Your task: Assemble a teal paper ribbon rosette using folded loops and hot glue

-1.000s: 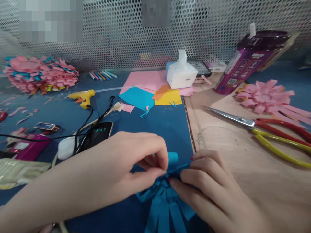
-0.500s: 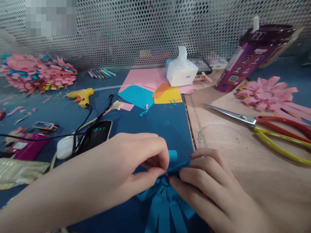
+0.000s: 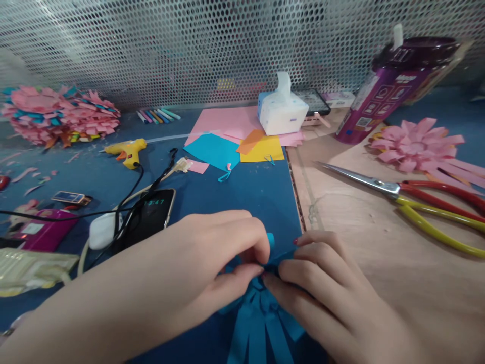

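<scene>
A blue paper flower [image 3: 261,313] with cut strips fanning toward me lies at the lower middle, partly under both hands. My left hand [image 3: 227,253] comes in from the left, its thumb and index finger pinched together at the flower's centre. My right hand [image 3: 322,288] rests on the flower's right side, its index fingertip pressed at the centre beside the left thumb and its other fingers bent over the paper. The exact fold between the fingertips is hidden.
Scissors [image 3: 382,187] and a pink paper flower [image 3: 413,144] lie right, near a purple cup [image 3: 390,91]. Behind the hands are coloured paper sheets [image 3: 214,150] and a tissue pack [image 3: 283,111]. Left are a yellow glue gun [image 3: 129,150], cables, a phone [image 3: 151,215] and pink paper flowers [image 3: 60,111].
My left hand has shifted slightly right, closer to the right fingertips, covering more of the blue curled strip behind. My right hand stays nearly in place.
</scene>
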`<state>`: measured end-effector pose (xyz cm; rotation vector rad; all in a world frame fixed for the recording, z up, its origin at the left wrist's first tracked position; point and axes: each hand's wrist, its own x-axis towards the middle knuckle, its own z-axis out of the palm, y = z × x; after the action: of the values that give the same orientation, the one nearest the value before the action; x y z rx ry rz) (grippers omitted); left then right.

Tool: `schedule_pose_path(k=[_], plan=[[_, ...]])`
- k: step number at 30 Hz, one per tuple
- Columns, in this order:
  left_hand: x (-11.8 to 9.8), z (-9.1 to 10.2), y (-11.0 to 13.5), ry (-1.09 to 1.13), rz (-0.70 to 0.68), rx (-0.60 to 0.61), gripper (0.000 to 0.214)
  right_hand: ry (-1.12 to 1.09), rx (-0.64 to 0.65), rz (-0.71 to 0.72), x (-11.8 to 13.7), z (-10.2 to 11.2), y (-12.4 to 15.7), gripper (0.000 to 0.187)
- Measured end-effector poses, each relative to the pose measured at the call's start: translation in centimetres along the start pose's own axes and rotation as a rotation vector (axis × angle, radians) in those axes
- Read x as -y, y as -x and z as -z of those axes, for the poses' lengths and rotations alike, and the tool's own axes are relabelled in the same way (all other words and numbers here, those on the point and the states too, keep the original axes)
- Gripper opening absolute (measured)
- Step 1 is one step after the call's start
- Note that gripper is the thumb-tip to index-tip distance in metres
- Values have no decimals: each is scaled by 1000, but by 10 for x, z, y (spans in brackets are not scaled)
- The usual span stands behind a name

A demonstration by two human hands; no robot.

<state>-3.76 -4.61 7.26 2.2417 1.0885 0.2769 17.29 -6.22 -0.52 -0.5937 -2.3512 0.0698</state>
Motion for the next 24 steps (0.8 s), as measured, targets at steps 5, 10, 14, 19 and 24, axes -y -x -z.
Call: schedule_pose_path(k=[5,10,14,19,24], plan=[[-1,0,0,-29,-9,-10,6,-11,23,12,-2,3,-2,29],[0,0,1,-49,35,-56,4,-21,69,10,-2,6,-2,33],[0,0,0,-45,25,-54,3,-33,62,11,-2,5,-3,32],[0,-3,-2,-29,35,-18,3,-36,80,-5,-1,5,-4,32],[-1,-5,-3,-24,46,-8,5,-41,73,14,-2,6,-4,32]])
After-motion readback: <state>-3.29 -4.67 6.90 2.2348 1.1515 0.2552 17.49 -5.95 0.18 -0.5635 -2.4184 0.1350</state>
